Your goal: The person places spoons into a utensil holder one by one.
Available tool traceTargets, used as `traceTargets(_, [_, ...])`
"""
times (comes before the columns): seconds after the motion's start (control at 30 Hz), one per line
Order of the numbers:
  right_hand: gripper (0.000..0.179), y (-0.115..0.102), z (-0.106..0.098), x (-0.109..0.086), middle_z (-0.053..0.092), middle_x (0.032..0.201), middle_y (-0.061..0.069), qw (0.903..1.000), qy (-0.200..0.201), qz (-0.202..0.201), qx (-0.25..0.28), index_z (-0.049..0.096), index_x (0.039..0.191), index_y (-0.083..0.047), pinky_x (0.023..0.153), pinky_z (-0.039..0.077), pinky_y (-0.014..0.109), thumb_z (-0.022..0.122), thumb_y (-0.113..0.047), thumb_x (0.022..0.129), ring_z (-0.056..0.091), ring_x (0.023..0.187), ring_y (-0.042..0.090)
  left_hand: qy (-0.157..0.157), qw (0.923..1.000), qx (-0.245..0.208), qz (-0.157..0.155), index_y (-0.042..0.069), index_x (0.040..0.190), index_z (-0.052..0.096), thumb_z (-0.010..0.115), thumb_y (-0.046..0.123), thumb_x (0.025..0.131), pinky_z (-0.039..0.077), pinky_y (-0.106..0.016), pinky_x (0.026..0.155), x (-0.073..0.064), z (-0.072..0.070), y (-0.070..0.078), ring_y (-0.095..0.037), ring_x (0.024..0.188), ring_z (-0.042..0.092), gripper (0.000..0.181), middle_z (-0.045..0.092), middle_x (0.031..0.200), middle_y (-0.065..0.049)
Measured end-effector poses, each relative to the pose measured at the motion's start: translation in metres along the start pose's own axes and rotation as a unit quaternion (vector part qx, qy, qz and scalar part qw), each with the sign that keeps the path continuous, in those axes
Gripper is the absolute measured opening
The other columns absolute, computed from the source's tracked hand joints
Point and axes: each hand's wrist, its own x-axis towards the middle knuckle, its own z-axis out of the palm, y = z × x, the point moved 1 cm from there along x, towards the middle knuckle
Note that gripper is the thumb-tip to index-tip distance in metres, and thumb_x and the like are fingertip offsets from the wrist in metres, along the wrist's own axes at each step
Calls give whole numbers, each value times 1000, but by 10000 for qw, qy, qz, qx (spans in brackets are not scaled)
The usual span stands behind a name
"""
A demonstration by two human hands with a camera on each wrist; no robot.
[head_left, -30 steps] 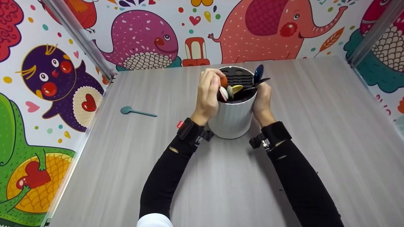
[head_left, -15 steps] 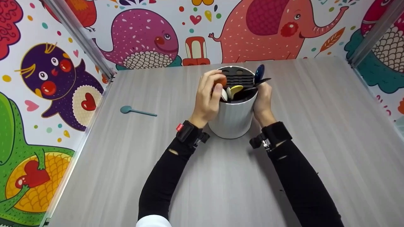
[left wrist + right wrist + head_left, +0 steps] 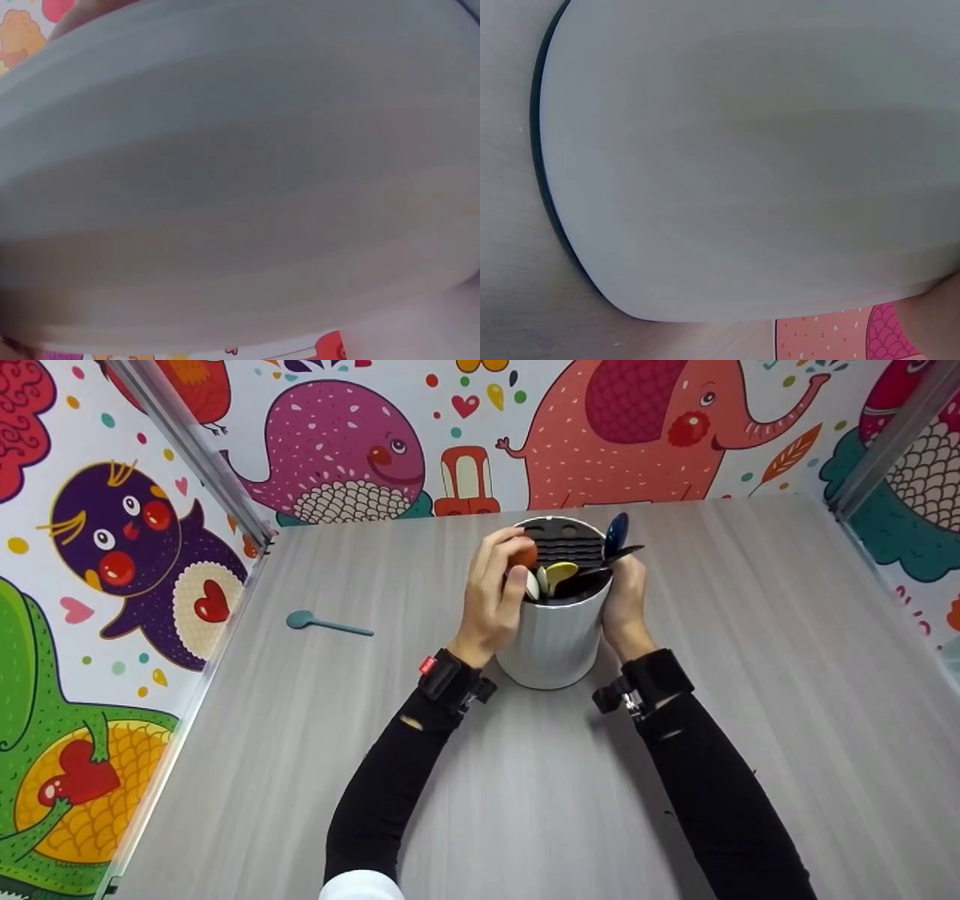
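A white ribbed utensil holder [image 3: 555, 649] with a slotted black insert [image 3: 564, 536] stands upright on the table. At its left rim, my left hand [image 3: 487, 592] curls its fingers and thumb about a round orange utensil head [image 3: 523, 553], partly hidden by the fingers. My right hand [image 3: 624, 600] grips the holder's right side, its fingers hidden behind. A yellow spoon [image 3: 561, 573], a white utensil head [image 3: 532, 586], a dark blue spoon [image 3: 616, 532] and black utensil tips stick up from the top. Both wrist views are filled by the holder's wall [image 3: 247, 172].
A small teal spoon [image 3: 328, 624] lies on the grey wood-grain table [image 3: 285, 750] to the left. Cartoon-printed panels [image 3: 345, 450] with metal corner posts [image 3: 191, 450] wall the table at the back and sides.
My left hand has opened its thumb away from its fingers and shifted slightly left, the orange utensil head moving a little with it. The right hand and holder stay in place.
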Motion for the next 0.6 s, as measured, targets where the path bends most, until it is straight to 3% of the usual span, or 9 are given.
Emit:
traceTargets(0.33, [31,0,-1,1,71,84,-3,10000,11,-33,76,72,89,-7,78,49,26,42,-16,89,64,78,9,-330,9990,315,-37,0,138,41,28,54,98,32,-36,112,-8,-13,-5,-22,131,43,68,47,140,-16])
traceTargets(0.6, [31,0,1,0,71,83,-4,9999,-23,-30,141,71,88,-10,76,50,26,41,-16,89,64,77,9,-369,9976,461,-366,1,137,44,25,59,97,31,-38,112,-11,-33,-22,-24,131,44,73,47,139,-17])
